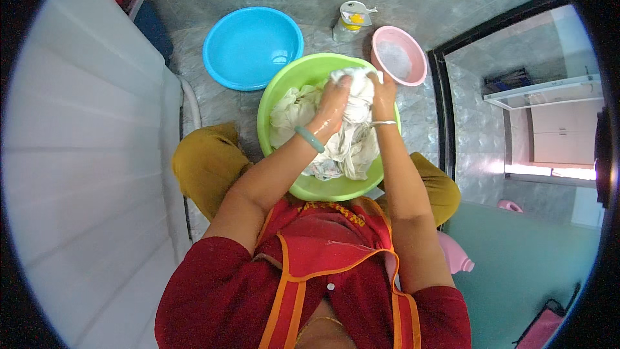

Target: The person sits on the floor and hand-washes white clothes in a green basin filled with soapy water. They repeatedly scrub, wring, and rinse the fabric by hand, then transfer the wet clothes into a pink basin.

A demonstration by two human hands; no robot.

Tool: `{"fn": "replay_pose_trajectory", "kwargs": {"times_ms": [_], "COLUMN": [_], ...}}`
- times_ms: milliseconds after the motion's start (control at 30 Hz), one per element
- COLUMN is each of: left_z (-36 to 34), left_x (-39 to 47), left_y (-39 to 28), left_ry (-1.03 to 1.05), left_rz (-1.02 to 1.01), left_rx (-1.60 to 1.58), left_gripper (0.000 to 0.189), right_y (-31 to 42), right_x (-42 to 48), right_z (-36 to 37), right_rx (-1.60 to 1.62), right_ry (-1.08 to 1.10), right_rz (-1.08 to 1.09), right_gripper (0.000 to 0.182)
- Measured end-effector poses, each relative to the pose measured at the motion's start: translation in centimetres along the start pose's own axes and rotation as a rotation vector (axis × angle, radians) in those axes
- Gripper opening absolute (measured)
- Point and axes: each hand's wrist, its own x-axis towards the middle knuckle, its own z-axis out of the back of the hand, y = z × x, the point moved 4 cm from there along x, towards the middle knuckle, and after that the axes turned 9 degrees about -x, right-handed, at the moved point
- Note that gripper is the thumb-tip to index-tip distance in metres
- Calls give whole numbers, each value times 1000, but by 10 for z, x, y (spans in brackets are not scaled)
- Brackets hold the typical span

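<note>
My left hand (334, 104) and my right hand (384, 93) grip a bunched wet white cloth (359, 99) between them. They are over the far side of a lime-green plastic basin (334, 194). Below and around the bundle, more whitish laundry (295, 111) lies crumpled in the basin, with a patterned piece (323, 169) near its front. Wet skin shines on my left hand, and its fingertips are partly hidden by the cloth. The basin sits on the floor between my bent knees, in front of my red apron (329, 252).
A blue basin (247, 48) stands beyond at the left. To the far right are a pink basin (411, 53) with whitish contents and a container with a fish-shaped lid (356, 7). A white panelled side (97, 155) rises on my left, a dark door frame (441, 111) and pink bottle (455, 252) on my right.
</note>
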Motion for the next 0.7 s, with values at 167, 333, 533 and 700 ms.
{"fn": "replay_pose_trajectory", "kwargs": {"times_ms": [167, 333, 533, 700], "left_z": [-31, -43, 15, 29], "left_x": [-10, -49, -53, -45], "left_y": [-27, 31, 71, 43], "left_ry": [45, 313, 52, -71], "left_rz": [-562, -354, 131, 456], "left_rx": [834, 1083, 452, -406], "left_gripper": [30, 45, 39, 47], "right_y": [27, 49, -32, 32], "right_x": [-38, -53, -55, -105], "right_z": [61, 60, 62, 27], "right_rx": [16, -4, 381, -423], "right_ry": [533, 541, 150, 384], "right_rz": [-162, 44, -393, 257], "right_gripper": [43, 52, 31, 24]}}
